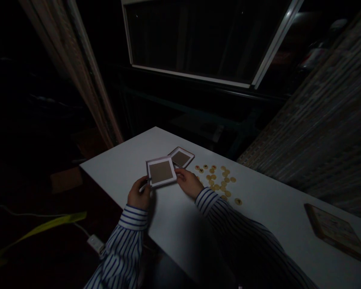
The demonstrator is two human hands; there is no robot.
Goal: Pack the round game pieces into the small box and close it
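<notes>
A square box half with a white rim and brown inside [161, 171] is held between both hands just above the white table [174, 224]. My left hand [139, 194] pinches its near-left corner. My right hand [189, 182] grips its right edge. A second, matching box half [181, 157] lies flat on the table just behind the first. Several small round yellow discs [218, 180] lie scattered to the right of my right hand. Both sleeves are striped blue and white.
A flat wooden-framed board [337, 232] lies at the table's right end. The table's left edge [102, 180] drops to a dark floor with a white cable and plug [94, 242] and a yellow strip [45, 226]. A dark window [198, 40] stands behind.
</notes>
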